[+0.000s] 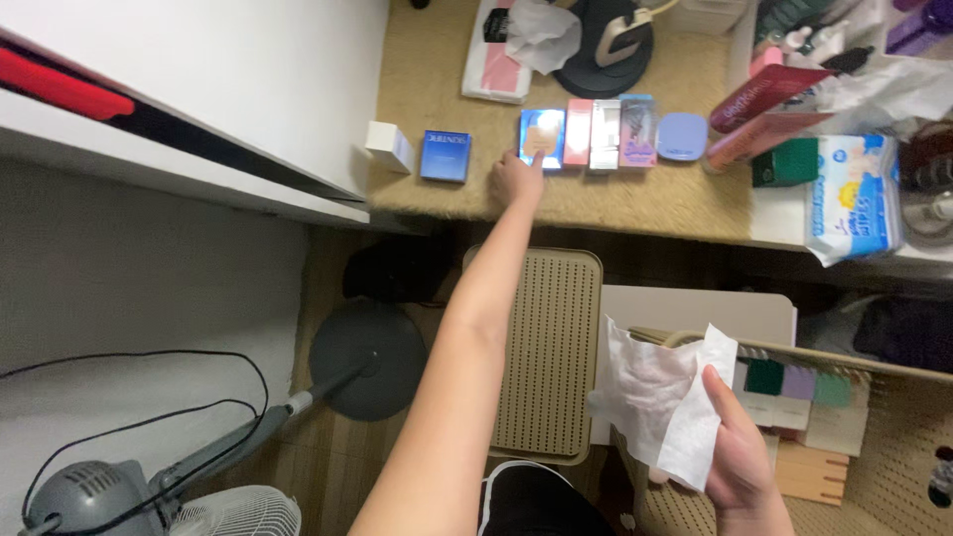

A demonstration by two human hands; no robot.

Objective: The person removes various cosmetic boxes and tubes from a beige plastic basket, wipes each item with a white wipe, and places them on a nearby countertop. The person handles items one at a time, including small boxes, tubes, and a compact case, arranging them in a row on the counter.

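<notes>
The left hand (516, 179) was stretched out over the desk (437, 60), fingers curled loosely with the tips resting on the near edge of a light blue box (542, 137). It touched the box rather than gripped it; nothing was closed inside the palm. That box stood first in a tight row of small packages: a pink box (579, 132), a white box (605, 134) and a blister pack (637, 130) touching side by side, then a rounded lilac case (682, 136), all squared to the desk's front edge as if lined up for order. Left of the hand, a dark blue box (446, 156) and a small white cube (389, 147) sat apart from the row.

The right hand (740, 447) was held low, near the body, clasping a crumpled wipe (660, 392) between thumb and fingers, so the sheet hung open and away from the desk. Behind it stood a wicker basket (893, 437) holding flat boxes. A pack of wipes (854, 199) lay at the desk's right end.
</notes>
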